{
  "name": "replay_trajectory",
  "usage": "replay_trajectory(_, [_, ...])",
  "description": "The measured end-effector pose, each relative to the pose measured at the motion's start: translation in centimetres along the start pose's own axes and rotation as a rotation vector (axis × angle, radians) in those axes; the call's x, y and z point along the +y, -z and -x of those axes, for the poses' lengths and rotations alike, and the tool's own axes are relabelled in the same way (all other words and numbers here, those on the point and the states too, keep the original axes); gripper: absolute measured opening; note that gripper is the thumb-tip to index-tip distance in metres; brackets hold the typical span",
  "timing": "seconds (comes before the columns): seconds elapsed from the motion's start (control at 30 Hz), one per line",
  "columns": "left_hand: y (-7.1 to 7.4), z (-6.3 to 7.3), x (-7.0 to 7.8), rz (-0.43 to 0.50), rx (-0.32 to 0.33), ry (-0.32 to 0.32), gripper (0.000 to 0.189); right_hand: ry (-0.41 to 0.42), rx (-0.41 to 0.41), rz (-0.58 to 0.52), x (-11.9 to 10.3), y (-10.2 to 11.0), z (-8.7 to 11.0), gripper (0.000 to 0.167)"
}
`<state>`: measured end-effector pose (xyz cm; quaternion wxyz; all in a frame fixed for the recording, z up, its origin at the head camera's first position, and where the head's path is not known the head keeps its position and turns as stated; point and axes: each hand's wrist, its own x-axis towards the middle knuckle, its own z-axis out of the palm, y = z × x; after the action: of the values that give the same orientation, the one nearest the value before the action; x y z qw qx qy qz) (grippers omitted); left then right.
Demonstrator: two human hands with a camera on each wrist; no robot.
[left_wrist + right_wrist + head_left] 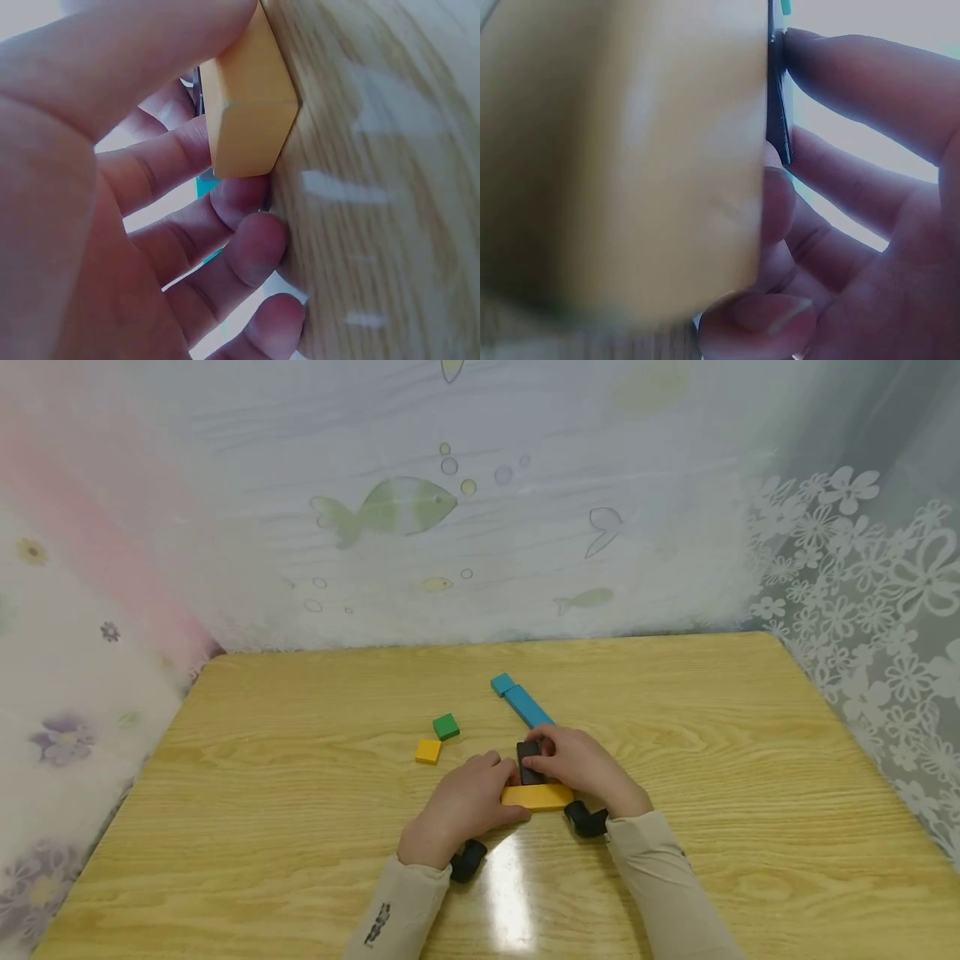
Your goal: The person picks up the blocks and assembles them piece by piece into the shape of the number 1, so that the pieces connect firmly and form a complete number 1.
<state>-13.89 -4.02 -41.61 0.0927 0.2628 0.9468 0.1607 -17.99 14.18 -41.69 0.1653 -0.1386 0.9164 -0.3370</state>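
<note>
A long yellow block (538,797) lies crosswise near the front middle of the table. My left hand (472,802) grips its left end, thumb on the near side and fingers on the far side; the left wrist view shows that end of the yellow block (251,112) close up, against the wood. Just beyond the bar is a black block (529,762), pointing away from me. My right hand (581,767) pinches the black block between thumb and fingers. In the right wrist view, the black block's edge (778,112) shows beside the large, blurred yellow block (667,165).
Farther back, a long blue block (528,706) lies slanted, with a small blue block (502,684) at its far end. To the left are a small green block (446,727) and a small yellow block (428,752). A patterned curtain (525,543) hangs behind the wooden table (262,793).
</note>
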Motion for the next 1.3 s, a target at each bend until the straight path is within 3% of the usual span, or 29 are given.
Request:
replay_trajectory(0.4, [0.5, 0.1, -0.4, 0.06, -0.064, 0.058, 0.037, -0.001, 0.026, -0.011, 0.4, 0.4, -0.1, 0.031])
replay_trajectory(0.77, [1.0, -0.1, -0.5, 0.068, -0.07, 0.051, 0.034, 0.057, 0.178, -0.063, 0.5, 1.7, 0.0, 0.029])
replay_trajectory(0.97, [0.9, -0.4, -0.4, 0.081, -0.086, 0.058, 0.033, 0.046, 0.228, -0.079, 0.5, 2.9, -0.4, 0.031])
replay_trajectory(1.3, [0.7, -0.1, -0.6, 0.092, -0.099, 0.066, 0.035, 0.004, 0.207, -0.116, 1.0, 3.1, -1.1, 0.039])
